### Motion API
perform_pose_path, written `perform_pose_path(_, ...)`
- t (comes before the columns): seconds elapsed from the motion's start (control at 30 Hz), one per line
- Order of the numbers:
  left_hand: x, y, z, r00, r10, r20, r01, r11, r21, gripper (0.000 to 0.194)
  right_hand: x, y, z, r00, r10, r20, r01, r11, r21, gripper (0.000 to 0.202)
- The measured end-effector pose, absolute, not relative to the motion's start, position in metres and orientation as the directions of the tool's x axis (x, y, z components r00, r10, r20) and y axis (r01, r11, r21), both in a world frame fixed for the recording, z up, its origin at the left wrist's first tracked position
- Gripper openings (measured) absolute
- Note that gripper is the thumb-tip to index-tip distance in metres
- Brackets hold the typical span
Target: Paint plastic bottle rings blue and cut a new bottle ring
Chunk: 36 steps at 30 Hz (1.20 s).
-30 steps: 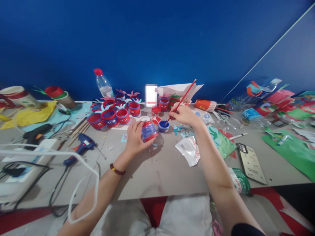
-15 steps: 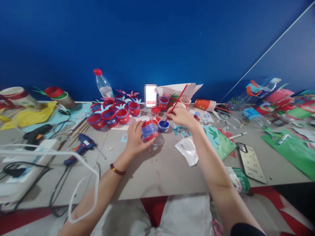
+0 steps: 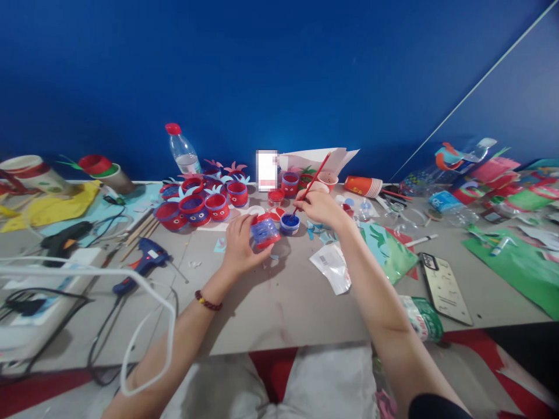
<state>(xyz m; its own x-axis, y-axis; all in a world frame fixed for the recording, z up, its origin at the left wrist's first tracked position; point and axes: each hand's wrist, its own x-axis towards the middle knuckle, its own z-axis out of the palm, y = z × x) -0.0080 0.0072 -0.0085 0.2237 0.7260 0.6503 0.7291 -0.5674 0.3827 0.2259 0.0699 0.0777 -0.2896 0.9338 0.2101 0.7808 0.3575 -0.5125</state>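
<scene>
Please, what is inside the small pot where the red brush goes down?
The small pot holds blue paint, and the red brush in the right hand reaches into it. The paint hides the pot's bottom; the brush's tip cannot be made out.

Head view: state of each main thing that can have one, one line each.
left hand: closed on the cup
cup: tipped over, blue middle, red ends
right hand: gripping the brush
brush: slanted, tip in the blue paint jar
blue paint jar: open
red-capped bottle: capped
phone: camera side up
paper cup stack: on its side
blue glue gun: lying down, heat unclear
</scene>
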Motion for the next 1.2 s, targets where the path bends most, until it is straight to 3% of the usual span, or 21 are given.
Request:
perform_pose_path(0.23, -0.007, 0.006, -0.007, 0.201, 0.721, 0.663, 0.724, -0.566, 0.396, 0.075, 0.224, 0.065, 0.082, -0.285, 0.92, 0.27, 0.811, 0.381, -0.443, 0.02)
perform_pose_path(0.47, -0.008, 0.007, -0.008, 0.196, 0.757, 0.624, 0.743, -0.529, 0.409, 0.076, 0.223, 0.065, 0.08, -0.328, 0.931, 0.162, 0.77, 0.363, -0.525, 0.023)
perform_pose_path(0.9, -0.008, 0.006, -0.007, 0.189, 0.772, 0.607, 0.745, -0.515, 0.423, 0.074, 0.23, 0.067, 0.087, -0.316, 0.944, 0.096, 0.767, 0.314, -0.559, 0.019)
perform_pose_path(1.03, -0.008, 0.006, -0.006, 0.198, 0.762, 0.617, 0.737, -0.531, 0.419, 0.071, 0.233, 0.066, 0.091, -0.219, 0.966, 0.14, 0.722, 0.257, -0.643, 0.021)
perform_pose_path(1.2, -0.007, 0.007, -0.005, 0.194, 0.759, 0.621, 0.73, -0.535, 0.426, 0.069, 0.243, 0.073, 0.089, -0.123, 0.983, 0.135, 0.504, 0.18, -0.845, 0.022)
